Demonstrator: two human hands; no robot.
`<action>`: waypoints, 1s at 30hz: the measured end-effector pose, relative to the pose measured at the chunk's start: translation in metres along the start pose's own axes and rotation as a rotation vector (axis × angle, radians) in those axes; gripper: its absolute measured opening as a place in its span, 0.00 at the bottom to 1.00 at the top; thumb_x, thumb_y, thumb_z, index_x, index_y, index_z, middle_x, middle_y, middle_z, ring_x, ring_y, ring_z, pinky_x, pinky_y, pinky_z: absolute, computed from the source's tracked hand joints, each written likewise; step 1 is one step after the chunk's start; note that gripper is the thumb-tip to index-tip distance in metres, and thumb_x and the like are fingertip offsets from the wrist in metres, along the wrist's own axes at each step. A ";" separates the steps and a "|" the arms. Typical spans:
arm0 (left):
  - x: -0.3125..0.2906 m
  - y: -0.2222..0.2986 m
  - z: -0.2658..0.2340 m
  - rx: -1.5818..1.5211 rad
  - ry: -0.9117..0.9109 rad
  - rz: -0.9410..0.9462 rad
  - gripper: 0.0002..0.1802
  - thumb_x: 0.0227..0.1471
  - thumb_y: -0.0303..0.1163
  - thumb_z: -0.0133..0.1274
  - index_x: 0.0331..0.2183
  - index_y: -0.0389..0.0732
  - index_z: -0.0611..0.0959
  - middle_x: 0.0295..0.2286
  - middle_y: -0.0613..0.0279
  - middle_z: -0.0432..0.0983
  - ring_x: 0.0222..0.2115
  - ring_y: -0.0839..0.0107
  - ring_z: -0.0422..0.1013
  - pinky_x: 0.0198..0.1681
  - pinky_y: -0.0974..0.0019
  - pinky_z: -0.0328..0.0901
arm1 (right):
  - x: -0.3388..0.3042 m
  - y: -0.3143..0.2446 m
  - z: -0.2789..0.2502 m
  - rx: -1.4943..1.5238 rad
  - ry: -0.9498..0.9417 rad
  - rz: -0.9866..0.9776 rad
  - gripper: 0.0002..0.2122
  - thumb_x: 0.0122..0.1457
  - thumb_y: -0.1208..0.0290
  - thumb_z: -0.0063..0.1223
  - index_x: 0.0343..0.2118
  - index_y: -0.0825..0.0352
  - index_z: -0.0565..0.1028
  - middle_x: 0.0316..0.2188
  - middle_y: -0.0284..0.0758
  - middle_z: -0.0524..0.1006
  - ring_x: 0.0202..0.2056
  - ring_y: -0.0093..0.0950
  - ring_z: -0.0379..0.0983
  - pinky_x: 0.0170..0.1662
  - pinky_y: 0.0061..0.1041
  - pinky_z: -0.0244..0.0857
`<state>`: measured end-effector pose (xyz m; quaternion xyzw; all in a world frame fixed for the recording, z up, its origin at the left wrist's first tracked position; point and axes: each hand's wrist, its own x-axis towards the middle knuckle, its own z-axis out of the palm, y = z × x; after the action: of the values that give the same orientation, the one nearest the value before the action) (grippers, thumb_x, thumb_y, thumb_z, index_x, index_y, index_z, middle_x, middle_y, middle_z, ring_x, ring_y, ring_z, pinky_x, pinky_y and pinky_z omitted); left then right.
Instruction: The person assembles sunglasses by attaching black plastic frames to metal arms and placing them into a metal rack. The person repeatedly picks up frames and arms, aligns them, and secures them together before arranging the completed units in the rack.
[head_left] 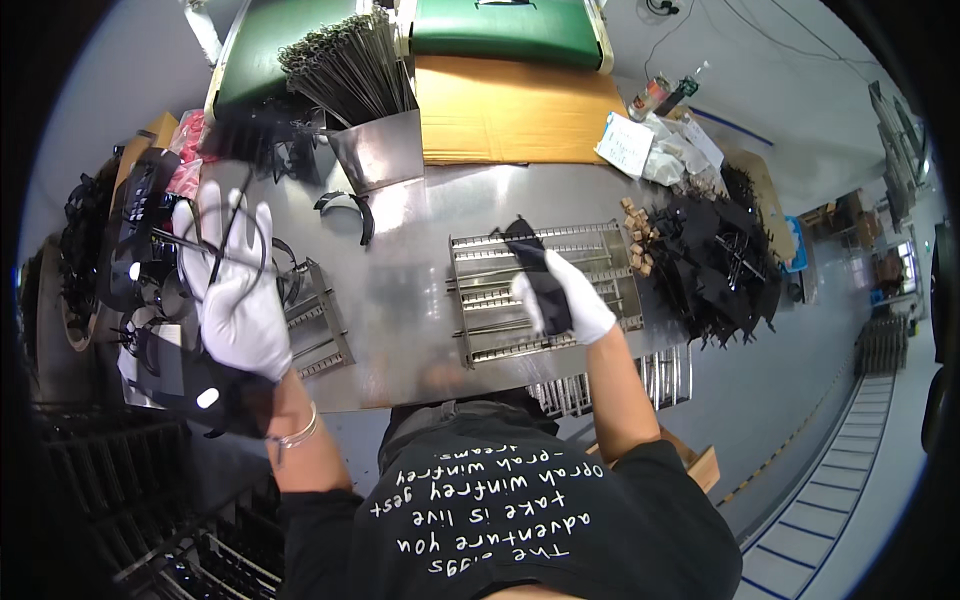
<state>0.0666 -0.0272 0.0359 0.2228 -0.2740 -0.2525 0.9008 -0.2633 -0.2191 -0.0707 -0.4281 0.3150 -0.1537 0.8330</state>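
Observation:
Both my hands wear white gloves. My left hand [238, 290] is raised over the left side of the steel table [405, 290], fingers spread, with a thin black wire-like loop [245, 240] hanging across them. My right hand [565, 295] holds a flat black piece [540, 270] over a metal slotted rack [545, 290] at the table's middle. A second, smaller metal rack [315, 325] lies just right of my left hand.
A heap of black parts [725, 265] lies at the right with small wooden blocks [640, 235]. A bundle of metal rods [350, 65], cardboard [510, 110] and green bins [505, 30] sit at the back. Black frames fill the left edge [135, 250].

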 end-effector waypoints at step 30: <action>-0.076 0.006 -0.032 0.407 0.041 -0.135 0.36 0.66 0.37 0.44 0.70 0.37 0.57 0.65 0.38 0.61 0.51 0.51 0.75 0.45 0.56 0.75 | 0.059 0.012 0.058 -0.704 0.075 -0.120 0.23 0.73 0.49 0.36 0.54 0.65 0.71 0.47 0.39 0.79 0.25 0.28 0.80 0.19 0.25 0.67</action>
<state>0.0327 0.0296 -0.0137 0.4230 -0.2855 -0.2473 0.8237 -0.1810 -0.2078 -0.0786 -0.7006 0.3534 -0.1002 0.6117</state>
